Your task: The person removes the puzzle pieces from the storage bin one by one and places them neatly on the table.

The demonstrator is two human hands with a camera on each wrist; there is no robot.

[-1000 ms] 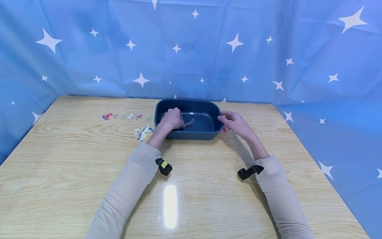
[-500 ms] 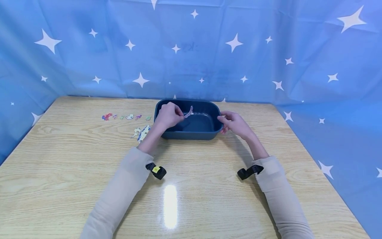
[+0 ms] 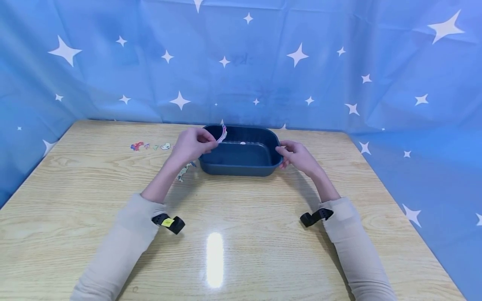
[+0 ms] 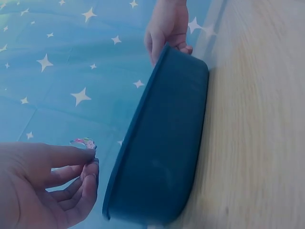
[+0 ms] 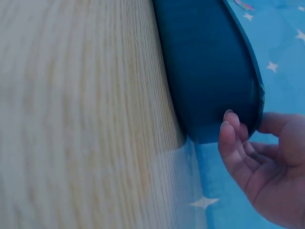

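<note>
Between thumb and fingertips, my left hand (image 3: 191,145) pinches a small curved pink-and-white paper cutout (image 3: 224,133) above the left end of a dark blue plastic bin (image 3: 241,170). The left wrist view shows the cutout (image 4: 86,142) sticking up past the fingertips, apart from the bin wall (image 4: 159,138). My right hand (image 3: 297,157) holds the bin's right end, thumb at the rim and curled fingers against the outer wall, as the right wrist view shows. A small white spot (image 3: 242,143) shows inside the bin near its back wall.
Left of the bin, a row of small coloured cutouts (image 3: 137,146) lies on the wooden table (image 3: 248,217), partly covered by my left hand. A larger white-and-blue cutout (image 3: 184,170) lies near the left forearm. A blue star-patterned curtain (image 3: 241,83) hangs behind.
My left hand has risen out of the bin and moved left, carrying the curved cutout up with it. The right hand and the bin stay in place.
</note>
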